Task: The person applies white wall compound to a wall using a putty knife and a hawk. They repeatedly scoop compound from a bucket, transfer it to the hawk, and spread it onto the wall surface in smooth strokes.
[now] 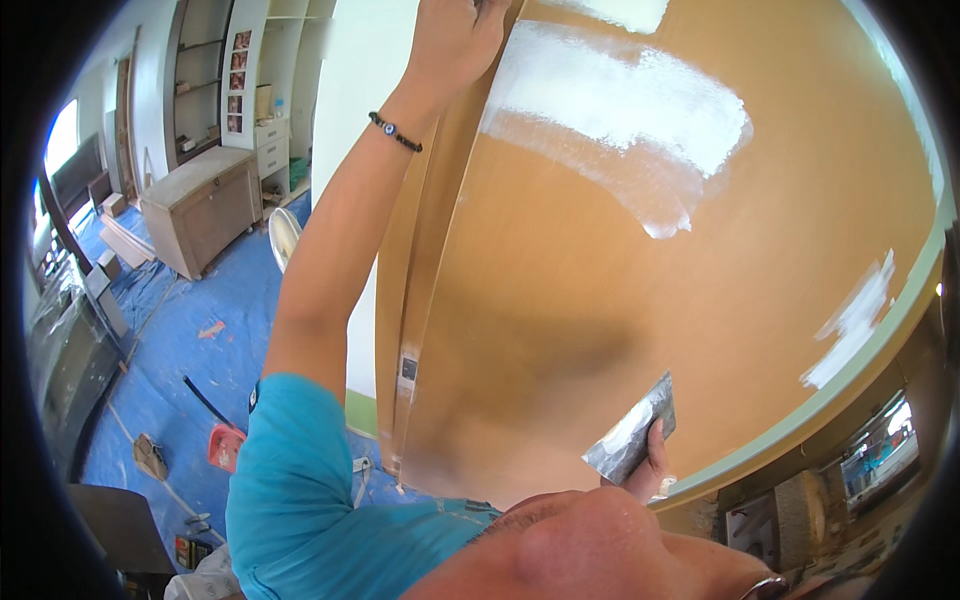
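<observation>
My left hand [458, 42] is raised at the top edge, its forearm bare with a dark beaded bracelet [396, 132] at the wrist. Its fingers are closed and partly cut off by the frame; a dark bit shows between them. It is beside the vertical edge of a tan wall [570, 270]. A broad patch of white filler [625, 95] lies right of that hand. Low on the right, my right hand [655, 467] grips a flat metal putty scraper [636, 430] smeared with white filler. The scraper appears in front of the wall; contact is unclear.
A smaller white patch [855, 320] lies near the pale green border [800, 445] of the wall. Blue sheeting [215, 330] covers the floor at left, with a wooden chest [203, 208], a fan [284, 238] and a red plastic item [225, 446] on it. A wall socket [408, 370] sits by the corner.
</observation>
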Motion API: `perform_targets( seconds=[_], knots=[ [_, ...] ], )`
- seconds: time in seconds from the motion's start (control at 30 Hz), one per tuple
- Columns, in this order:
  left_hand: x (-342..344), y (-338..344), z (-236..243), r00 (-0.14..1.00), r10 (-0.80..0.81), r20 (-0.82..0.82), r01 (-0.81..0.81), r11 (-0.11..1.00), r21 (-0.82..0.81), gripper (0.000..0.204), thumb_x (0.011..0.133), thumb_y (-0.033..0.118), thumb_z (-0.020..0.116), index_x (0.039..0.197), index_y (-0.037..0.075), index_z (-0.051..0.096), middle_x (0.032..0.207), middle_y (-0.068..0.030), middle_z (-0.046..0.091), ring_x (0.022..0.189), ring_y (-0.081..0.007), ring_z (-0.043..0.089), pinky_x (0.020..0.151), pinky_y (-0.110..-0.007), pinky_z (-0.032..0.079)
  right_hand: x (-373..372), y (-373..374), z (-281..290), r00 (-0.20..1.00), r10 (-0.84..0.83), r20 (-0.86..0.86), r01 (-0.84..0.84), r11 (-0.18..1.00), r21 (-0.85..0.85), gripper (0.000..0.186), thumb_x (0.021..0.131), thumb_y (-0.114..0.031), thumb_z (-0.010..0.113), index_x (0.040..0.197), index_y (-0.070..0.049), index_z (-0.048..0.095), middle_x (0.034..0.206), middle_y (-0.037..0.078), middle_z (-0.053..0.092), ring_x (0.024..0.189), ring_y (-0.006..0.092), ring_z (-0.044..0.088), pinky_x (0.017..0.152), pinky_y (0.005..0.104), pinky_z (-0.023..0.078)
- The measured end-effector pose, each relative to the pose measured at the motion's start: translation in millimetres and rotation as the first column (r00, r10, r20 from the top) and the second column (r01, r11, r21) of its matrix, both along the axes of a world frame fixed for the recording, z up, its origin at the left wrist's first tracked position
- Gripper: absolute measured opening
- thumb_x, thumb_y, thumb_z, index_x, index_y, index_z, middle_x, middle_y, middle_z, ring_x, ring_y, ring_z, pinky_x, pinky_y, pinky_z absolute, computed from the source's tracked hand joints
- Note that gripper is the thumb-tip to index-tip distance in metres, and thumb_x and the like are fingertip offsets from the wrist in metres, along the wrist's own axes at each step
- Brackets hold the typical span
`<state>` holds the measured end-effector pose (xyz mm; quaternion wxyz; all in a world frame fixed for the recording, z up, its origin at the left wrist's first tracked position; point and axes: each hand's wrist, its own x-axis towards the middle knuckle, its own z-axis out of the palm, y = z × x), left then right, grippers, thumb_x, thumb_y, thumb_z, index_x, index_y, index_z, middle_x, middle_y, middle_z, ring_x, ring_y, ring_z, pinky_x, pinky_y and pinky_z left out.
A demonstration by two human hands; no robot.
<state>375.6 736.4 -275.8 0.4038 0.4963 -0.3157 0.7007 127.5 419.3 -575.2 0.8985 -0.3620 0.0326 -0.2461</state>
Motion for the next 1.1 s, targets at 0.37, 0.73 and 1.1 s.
perform_targets(
  seconds=[0.37,0.73,1.1],
  knots=[
    [9.9,-2.5,93.8,0.994,0.109,0.006,-0.109,0.994,-0.002,0.034,0.103,0.022,0.058,0.122,-0.005,0.066,0.114,-0.0274,0.070,0.109,-0.0390,0.068,0.094,-0.044,0.053,-7.2,-13.5,-4.2,0.999,-0.038,0.018,0.037,0.998,0.048,0.031,0.102,-0.030,0.064,0.121,-0.006,0.062,0.106,0.007,0.070,0.095,0.0209,0.070,0.082,0.0375,0.059],
    [-89.8,34.5,-50.8,0.726,0.688,-0.021,-0.687,0.726,0.031,0.038,0.087,0.001,0.067,0.124,0.006,0.071,0.100,-0.0172,0.070,0.089,-0.0304,0.066,0.080,-0.037,0.051,8.1,-8.5,-27.9,0.966,0.236,-0.107,-0.230,0.971,0.072,0.030,0.104,-0.026,0.059,0.124,-0.004,0.061,0.109,0.008,0.071,0.098,0.0222,0.071,0.085,0.0390,0.059],
    [-219.5,-114.1,-350.6,0.061,-0.998,0.010,0.292,0.009,-0.956,0.047,0.109,0.027,0.047,0.149,0.001,0.044,0.141,-0.0115,0.061,0.129,-0.0247,0.059,0.114,-0.044,0.043,78.4,-4.2,-64.2,0.361,0.928,-0.096,-0.818,0.365,0.445,0.036,0.103,-0.026,0.061,0.130,-0.003,0.061,0.119,0.014,0.071,0.106,0.0274,0.072,0.092,0.0467,0.059]
  ],
)
